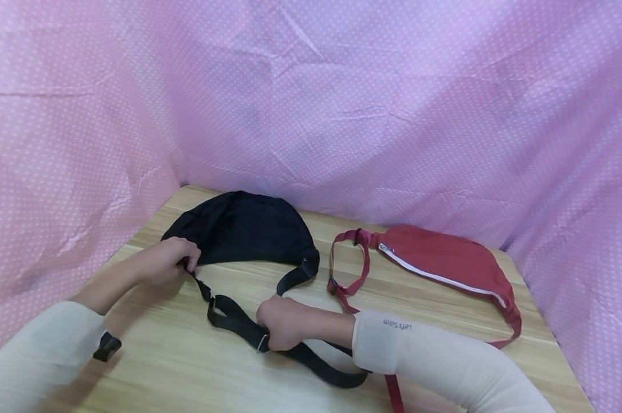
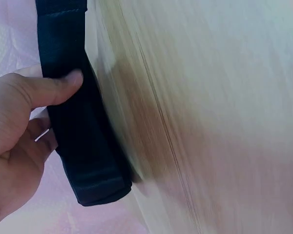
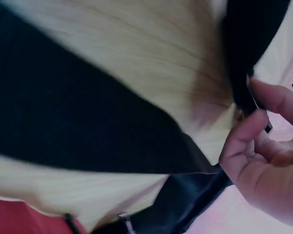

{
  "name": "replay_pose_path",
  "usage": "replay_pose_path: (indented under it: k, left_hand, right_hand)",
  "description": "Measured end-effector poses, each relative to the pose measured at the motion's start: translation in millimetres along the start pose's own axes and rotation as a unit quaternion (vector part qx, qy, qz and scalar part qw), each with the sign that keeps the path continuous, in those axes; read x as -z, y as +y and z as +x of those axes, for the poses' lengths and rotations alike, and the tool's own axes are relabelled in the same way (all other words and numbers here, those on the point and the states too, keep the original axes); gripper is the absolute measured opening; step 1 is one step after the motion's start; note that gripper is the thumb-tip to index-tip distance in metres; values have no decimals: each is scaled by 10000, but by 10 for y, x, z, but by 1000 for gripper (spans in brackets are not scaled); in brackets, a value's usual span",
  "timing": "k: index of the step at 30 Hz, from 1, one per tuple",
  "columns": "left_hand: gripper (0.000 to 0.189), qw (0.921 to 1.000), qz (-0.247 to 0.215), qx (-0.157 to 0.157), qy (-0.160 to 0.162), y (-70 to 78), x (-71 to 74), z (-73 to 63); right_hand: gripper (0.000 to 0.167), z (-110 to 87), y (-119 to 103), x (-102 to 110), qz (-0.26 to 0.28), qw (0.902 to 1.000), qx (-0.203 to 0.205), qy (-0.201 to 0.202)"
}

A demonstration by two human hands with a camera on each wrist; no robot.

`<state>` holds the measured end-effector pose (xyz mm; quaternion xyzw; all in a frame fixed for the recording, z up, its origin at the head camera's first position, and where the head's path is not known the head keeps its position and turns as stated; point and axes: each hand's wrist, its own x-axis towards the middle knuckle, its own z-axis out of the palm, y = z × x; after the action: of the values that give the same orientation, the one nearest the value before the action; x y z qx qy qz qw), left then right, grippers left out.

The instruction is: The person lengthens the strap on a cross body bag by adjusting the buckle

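A black waist bag [image 1: 251, 232] lies on the wooden table, its curved side toward the back curtain. My left hand [image 1: 168, 259] is at the bag's left end. In the left wrist view its thumb presses across a black webbing strap [image 2: 80, 131], fingers behind it. Nearer the front, my right hand [image 1: 287, 322] pinches the bag's long strap [image 1: 241, 327] beside a metal slider [image 1: 262, 343]. The right wrist view shows thumb and forefinger on the strap's edge; part of the slider is hidden there. The strap loops on beneath my right forearm.
To the right lies a red waist bag [image 1: 437, 258] with a white zipper and a looped red strap [image 1: 365, 269]. A black buckle end [image 1: 107, 347] shows beside my left sleeve. Pink dotted curtains [image 1: 311, 103] surround the table's back and sides.
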<state>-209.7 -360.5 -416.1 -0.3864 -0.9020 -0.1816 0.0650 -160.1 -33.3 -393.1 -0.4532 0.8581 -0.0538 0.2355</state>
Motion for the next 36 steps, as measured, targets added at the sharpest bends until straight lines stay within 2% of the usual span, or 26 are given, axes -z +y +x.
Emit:
replay_pose_path:
  k: [3, 6, 10, 12, 14, 16, 18, 21, 23, 25, 29, 32, 33, 36]
  left_hand:
    - [53, 9996, -170, -71, -199, 6, 35, -11]
    - [53, 9959, -508, -8, -742, 47, 71, -21]
    - [53, 9853, -938, 490, -1344, 193, 124, 16]
    - [52, 9832, -991, 624, -1402, 304, 130, 63]
    - [47, 9810, -1152, 583, -1448, 421, 112, 119]
    - [39, 9790, -1244, 501, -1536, 523, 74, 167]
    - [36, 9709, -1503, 542, -1782, 600, 28, 202]
    - [35, 9589, -1691, 724, -2160, 688, -17, 233]
    - [37, 9513, -1757, 889, -2371, 725, -37, 241]
    - [35, 9466, -1738, 1007, -2522, 746, -46, 241]
    - [36, 9362, -1879, 1212, -2712, 729, -52, 230]
    - [35, 9403, -1861, 1174, -2598, 663, -34, 238]
    - [34, 9448, -1804, 1127, -2493, 632, -20, 249]
    - [30, 9686, -1467, 880, -1805, 529, 54, 316]
  right_hand:
    - [20, -25, -52, 24, 82, 9985, 541, 52]
    - [15, -41, -95, 25, 193, 9954, 935, -101]
    - [27, -58, -83, 61, 559, 9919, 1060, -424]
    - [30, -64, -40, 111, 705, 9905, 1091, -460]
    - [27, -60, 43, 169, 680, 9896, 1216, -355]
    - [25, -43, 149, 230, 367, 9916, 1232, -123]
    - [23, -16, 279, 275, -311, 9927, 1144, 225]
    - [27, 26, 472, 340, -1569, 9825, 818, 584]
    - [27, 44, 577, 377, -2071, 9742, 619, 651]
    - [25, 56, 672, 411, -2299, 9698, 531, 610]
    - [19, 21, 795, 465, -2279, 9715, 447, 466]
    - [22, -38, 831, 511, -2105, 9758, 389, 440]
    - [22, -60, 838, 532, -1966, 9787, 384, 460]
    - [24, -151, 863, 620, -1461, 9861, 418, 666]
